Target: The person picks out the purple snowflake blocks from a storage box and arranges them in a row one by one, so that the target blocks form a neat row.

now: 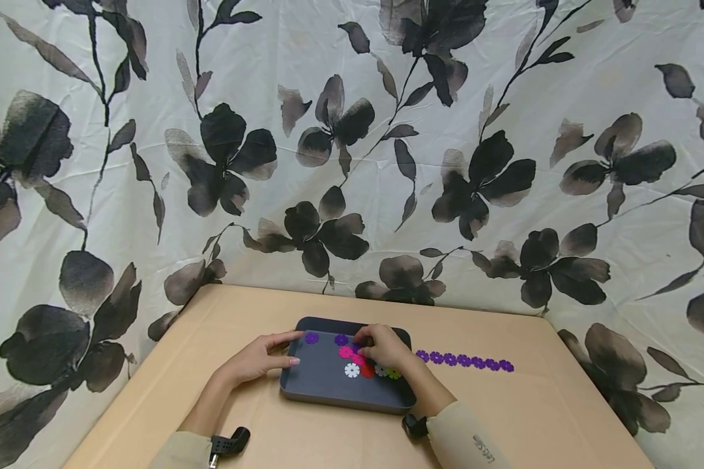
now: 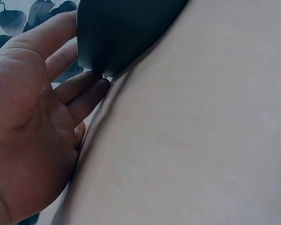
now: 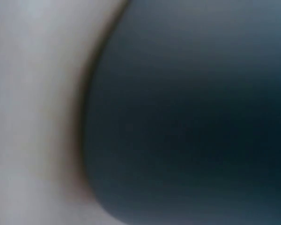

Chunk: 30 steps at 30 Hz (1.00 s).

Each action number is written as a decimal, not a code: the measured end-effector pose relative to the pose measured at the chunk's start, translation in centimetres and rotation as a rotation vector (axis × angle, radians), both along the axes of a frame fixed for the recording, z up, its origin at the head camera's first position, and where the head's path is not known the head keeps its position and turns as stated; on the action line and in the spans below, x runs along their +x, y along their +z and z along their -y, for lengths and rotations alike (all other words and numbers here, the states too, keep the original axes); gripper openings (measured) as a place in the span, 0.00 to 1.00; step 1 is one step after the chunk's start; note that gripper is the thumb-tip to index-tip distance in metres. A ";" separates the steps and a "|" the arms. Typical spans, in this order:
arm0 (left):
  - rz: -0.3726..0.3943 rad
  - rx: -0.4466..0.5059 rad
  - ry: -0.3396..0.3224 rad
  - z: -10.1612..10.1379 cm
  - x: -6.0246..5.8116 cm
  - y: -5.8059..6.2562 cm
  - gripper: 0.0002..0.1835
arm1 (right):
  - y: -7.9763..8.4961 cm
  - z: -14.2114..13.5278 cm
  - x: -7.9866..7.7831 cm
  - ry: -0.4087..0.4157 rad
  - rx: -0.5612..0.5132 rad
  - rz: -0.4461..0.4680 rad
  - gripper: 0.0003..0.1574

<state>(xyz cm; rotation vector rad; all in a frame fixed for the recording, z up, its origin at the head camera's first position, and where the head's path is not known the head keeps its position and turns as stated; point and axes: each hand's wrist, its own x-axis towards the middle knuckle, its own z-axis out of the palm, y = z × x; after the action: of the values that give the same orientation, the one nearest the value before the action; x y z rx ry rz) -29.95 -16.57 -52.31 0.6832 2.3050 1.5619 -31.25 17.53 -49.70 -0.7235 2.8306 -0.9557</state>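
A dark grey tray (image 1: 319,389) holds several loose flower-shaped discs. My left hand (image 1: 252,357) grips its left edge in the head view; the left wrist view shows that hand's fingers (image 2: 86,96) against the outer wall. Inside the tray, my right hand (image 1: 384,346) reaches down with curled fingers and pinches a purple disc (image 1: 356,350), partly hidden by the fingertips. Close by lie another purple disc (image 1: 341,340), a pink disc (image 1: 345,352), a red disc (image 1: 366,370), a white disc (image 1: 352,370) and a yellow-green disc (image 1: 394,374). One purple disc (image 1: 311,338) lies apart near the left hand.
A row of purple discs (image 1: 463,360) runs rightward from the tray across the tan tabletop (image 1: 563,404). Behind the table hangs a white cloth (image 1: 381,195) with dark flowers. Only the blurred tray wall and tabletop show in the right wrist view.
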 end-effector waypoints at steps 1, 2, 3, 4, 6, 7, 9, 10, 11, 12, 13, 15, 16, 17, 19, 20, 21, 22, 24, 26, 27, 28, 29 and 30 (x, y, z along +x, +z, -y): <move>0.001 0.002 0.000 0.0 0.0 0.0 0.38 | 0.0 0.1 0.0 -0.003 -0.001 0.005 0.11; 0.000 0.002 -0.001 0.0 0.0 -0.1 0.38 | 0.1 0.1 0.0 -0.003 -0.002 0.007 0.11; 0.001 0.004 -0.002 0.0 0.0 -0.1 0.39 | 0.1 0.1 0.0 -0.005 -0.002 0.009 0.10; 0.000 0.004 -0.002 0.0 0.0 -0.1 0.39 | 0.1 0.2 0.0 -0.006 -0.001 0.010 0.09; 0.001 0.008 -0.002 0.0 0.0 -0.1 0.39 | 0.1 0.2 0.0 -0.008 0.002 0.006 0.08; 0.001 0.009 -0.002 0.0 0.0 -0.1 0.39 | 0.1 0.2 0.1 -0.009 0.003 0.002 0.08; 0.000 0.011 -0.001 0.0 0.0 -0.1 0.39 | 0.1 0.2 0.1 -0.013 0.003 -0.007 0.07; -0.001 0.012 -0.002 0.0 0.0 0.0 0.39 | 0.0 0.2 0.1 -0.015 0.000 -0.012 0.07; -0.001 0.012 -0.002 0.0 0.0 0.0 0.39 | 0.1 0.1 0.1 -0.015 -0.006 -0.017 0.07; -0.001 0.012 -0.003 0.0 0.0 0.0 0.39 | 0.1 0.1 0.1 -0.014 -0.016 -0.018 0.07; -0.001 0.012 -0.003 0.0 0.0 0.0 0.39 | 0.1 0.1 0.1 -0.013 -0.025 -0.018 0.07; 0.000 0.013 -0.005 0.0 0.0 0.1 0.39 | 0.1 0.1 0.1 -0.013 -0.043 -0.015 0.07; 0.000 0.014 -0.005 0.0 0.0 0.1 0.39 | 0.1 0.1 0.1 -0.011 -0.051 -0.013 0.07; 0.002 0.015 -0.005 0.1 0.0 0.1 0.39 | 0.1 0.0 0.1 -0.010 -0.059 -0.009 0.07; 0.004 0.017 -0.006 0.1 0.1 0.1 0.39 | 0.2 0.0 0.1 -0.008 -0.067 -0.003 0.07; 0.002 0.017 -0.006 0.1 0.1 0.1 0.39 | 0.2 0.0 0.0 -0.007 -0.070 0.001 0.07; 0.002 0.018 -0.006 0.1 0.1 0.1 0.39 | 0.2 0.0 0.0 -0.008 -0.073 0.006 0.07; 0.003 0.019 -0.007 0.1 0.1 0.1 0.39 | 0.2 0.0 0.0 -0.007 -0.075 0.004 0.07; 0.004 0.021 -0.006 0.1 0.1 0.1 0.39 | 0.3 -0.1 0.0 -0.004 -0.091 -0.001 0.08; 0.004 0.019 -0.004 0.1 0.1 0.2 0.39 | 0.5 -0.3 0.2 -0.012 -0.120 -0.015 0.08; 0.005 0.018 -0.003 0.1 0.1 0.2 0.39 | 0.7 -0.4 0.3 -0.016 -0.137 -0.028 0.08; 0.005 0.016 -0.003 0.1 0.1 0.2 0.39 | 0.9 -0.6 0.4 -0.022 -0.153 -0.046 0.09; 0.005 0.014 -0.003 0.1 0.1 0.2 0.39 | 1.1 -0.8 0.6 -0.032 -0.173 -0.055 0.09; 0.004 0.012 -0.003 0.1 0.1 0.2 0.39 | 1.2 -1.1 0.7 -0.045 -0.191 -0.064 0.09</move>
<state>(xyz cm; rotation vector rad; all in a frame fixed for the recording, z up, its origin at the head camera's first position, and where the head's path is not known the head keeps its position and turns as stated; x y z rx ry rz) -29.84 -16.64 -52.11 0.6847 2.2926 1.5754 -30.59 18.60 -48.52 -0.7235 2.8480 -1.2454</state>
